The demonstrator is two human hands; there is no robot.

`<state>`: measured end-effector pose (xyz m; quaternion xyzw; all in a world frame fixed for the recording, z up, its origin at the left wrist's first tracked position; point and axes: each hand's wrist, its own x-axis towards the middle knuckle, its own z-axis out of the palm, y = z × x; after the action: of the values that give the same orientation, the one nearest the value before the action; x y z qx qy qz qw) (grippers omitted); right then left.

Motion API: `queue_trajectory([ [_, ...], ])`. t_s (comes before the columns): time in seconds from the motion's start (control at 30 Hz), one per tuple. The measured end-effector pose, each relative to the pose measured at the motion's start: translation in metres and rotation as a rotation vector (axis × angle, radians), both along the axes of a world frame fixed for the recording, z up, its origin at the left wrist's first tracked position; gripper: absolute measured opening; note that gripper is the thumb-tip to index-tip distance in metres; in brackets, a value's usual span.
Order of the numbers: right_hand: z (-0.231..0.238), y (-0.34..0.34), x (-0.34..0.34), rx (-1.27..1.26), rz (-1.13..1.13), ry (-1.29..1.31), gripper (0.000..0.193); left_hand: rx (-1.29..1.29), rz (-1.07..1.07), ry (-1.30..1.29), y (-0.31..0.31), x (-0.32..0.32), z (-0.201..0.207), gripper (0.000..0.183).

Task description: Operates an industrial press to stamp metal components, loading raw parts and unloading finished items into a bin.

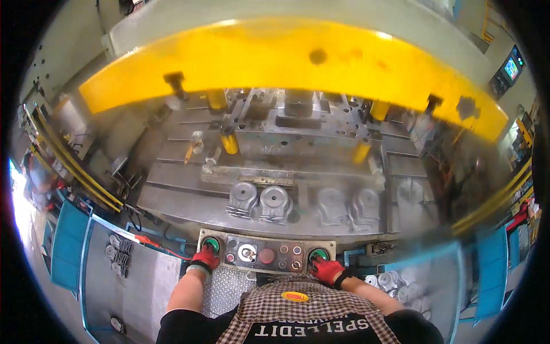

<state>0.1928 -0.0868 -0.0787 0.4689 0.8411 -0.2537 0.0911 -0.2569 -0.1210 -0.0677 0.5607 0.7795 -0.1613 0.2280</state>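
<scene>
My left hand (pixel 207 258), in a red glove with a dark cuff, rests at the left end of a control panel (pixel 233 244). Its fingers reach onto a green push button (pixel 212 245). At the panel's other end, my right hand (pixel 327 271), gloved in red too, has its fingers stretched onto a second green button (pixel 318 253). Neither hand holds anything. Between them sit a red mushroom button (pixel 266 255), a round white-ringed switch (pixel 247 252) and several small buttons. Stacked metal stampings (pixel 275 202) with round hubs stand beyond the panel on the press bed (pixel 189 198).
A yellow press ram (pixel 275 54) spans the view above the lower die (pixel 269 140) and its yellow guide posts (pixel 229 143). More stampings lie on the left side table (pixel 118 252) and in a pile (pixel 395 285) at right. Blue-framed panels (pixel 70 243) flank both sides.
</scene>
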Motion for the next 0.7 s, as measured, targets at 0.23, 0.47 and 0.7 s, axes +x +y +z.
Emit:
queue_trajectory([
  [0.23, 0.016, 0.008, 0.006, -0.096, -0.176, 0.334, 0.052, 0.154, -0.398, -0.451, 0.125, 0.022, 0.122, 0.047],
  [0.47, 0.012, -0.008, 0.020, -0.319, -0.749, 0.601, 0.040, 1.082, -0.330, -0.438, 0.350, 0.183, 0.270, 0.067],
  [0.7, 0.010, -0.047, 0.040, -0.121, -1.154, 1.044, 0.034, 0.666, -0.133, -0.032, 0.425, 0.257, 0.273, 0.089],
])
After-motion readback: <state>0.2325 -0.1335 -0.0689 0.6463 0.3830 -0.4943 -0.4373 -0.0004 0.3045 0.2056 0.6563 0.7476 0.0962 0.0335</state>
